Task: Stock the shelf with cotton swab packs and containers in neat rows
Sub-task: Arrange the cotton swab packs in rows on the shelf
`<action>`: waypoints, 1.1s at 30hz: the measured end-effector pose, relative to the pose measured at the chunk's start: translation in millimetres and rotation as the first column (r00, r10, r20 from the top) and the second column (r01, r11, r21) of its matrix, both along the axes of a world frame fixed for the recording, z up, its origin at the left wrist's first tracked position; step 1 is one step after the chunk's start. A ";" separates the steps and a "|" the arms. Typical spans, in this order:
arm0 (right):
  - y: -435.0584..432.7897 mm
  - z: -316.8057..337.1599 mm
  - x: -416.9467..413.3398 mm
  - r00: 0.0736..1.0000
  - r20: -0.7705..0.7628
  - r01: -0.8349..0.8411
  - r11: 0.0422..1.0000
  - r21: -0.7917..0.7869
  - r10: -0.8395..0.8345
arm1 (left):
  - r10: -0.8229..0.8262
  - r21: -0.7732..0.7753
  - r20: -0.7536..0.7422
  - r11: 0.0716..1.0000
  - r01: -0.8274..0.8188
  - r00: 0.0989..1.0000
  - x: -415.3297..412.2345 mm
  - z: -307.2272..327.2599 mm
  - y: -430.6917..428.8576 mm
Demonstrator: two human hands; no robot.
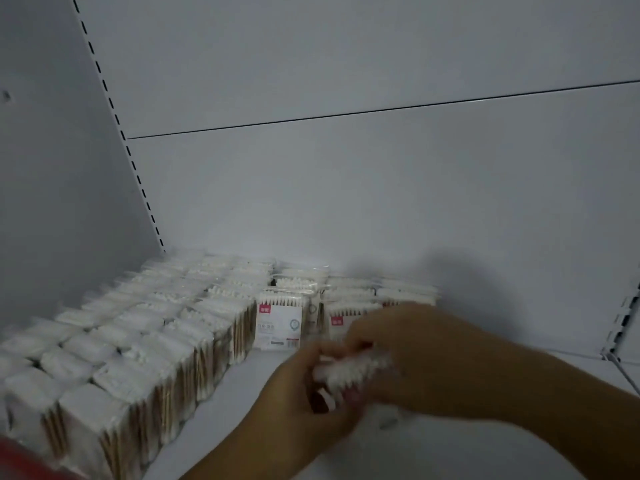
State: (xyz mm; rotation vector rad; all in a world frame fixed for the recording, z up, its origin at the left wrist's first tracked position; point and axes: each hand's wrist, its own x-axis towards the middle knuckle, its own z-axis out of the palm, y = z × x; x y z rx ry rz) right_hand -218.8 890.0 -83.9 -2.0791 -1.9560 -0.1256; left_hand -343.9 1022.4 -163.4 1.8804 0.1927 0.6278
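Note:
Both hands hold one clear cotton swab pack (349,374) above the white shelf (450,455), its white tips showing between the fingers. My left hand (304,407) grips it from below and the left. My right hand (426,362) curls over it from the right. Behind the hands, short rows of upright packs stand near the back wall; one front pack (280,320) shows a white label with a red tag, and another (341,318) is partly hidden by my right hand. Several long rows of swab packs (131,341) fill the shelf's left side.
The grey back panel (346,185) and the left side wall (52,202) close in the shelf. A slotted upright (623,317) stands at the right edge. Bare shelf surface lies in front of and to the right of the hands. A red blur (27,462) shows at the bottom left corner.

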 end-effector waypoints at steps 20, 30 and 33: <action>12.5 -38.4 69.6 0.930 0.209 0.234 0.925 0.298 -0.303 | 0.476 0.830 -0.151 0.537 -0.150 0.867 60.8 -16.9 40.5; 18.4 -75.5 74.6 0.931 0.248 0.132 0.880 0.456 -0.268 | 0.594 0.973 -0.189 0.222 0.066 0.782 68.1 12.7 52.2; 16.7 -67.2 68.0 0.930 0.258 0.154 0.916 0.370 -0.260 | 0.567 0.960 -0.254 0.249 0.131 0.784 71.1 28.3 43.7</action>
